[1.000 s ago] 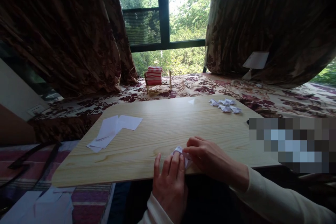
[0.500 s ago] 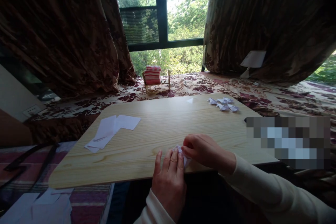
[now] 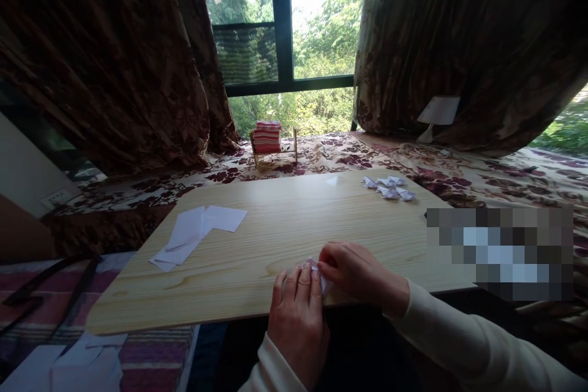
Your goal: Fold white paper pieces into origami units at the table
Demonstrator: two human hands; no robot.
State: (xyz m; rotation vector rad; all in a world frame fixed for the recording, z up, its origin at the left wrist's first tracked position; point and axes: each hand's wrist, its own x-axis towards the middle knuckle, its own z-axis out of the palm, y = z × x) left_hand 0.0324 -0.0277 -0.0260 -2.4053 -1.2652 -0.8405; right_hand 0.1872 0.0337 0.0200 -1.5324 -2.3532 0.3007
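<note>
A small folded white paper (image 3: 324,285) lies at the table's near edge, largely covered by my two hands. My left hand (image 3: 299,313) rests over its left side, open, with the fingers laid flat and pressing it against the tabletop; the thumb is hidden. On the other side, my right hand (image 3: 356,271) is closed, its thumb and curled fingers pinching the paper's upper right edge. Most of the folds cannot be seen. Several folded paper pieces (image 3: 388,187) sit in a cluster at the table's far right corner.
White paper sheets (image 3: 186,229) overlap on the left of the wooden table (image 3: 271,196). More paper (image 3: 87,364) lies on striped cloth at lower left. Beyond the table are a small rack with folded red-striped cloths (image 3: 267,136) and a lamp (image 3: 440,111). A blurred patch covers the right side.
The view has tilted up slightly, so everything sits a little lower. Both hands keep nearly the same position on the folded paper.
</note>
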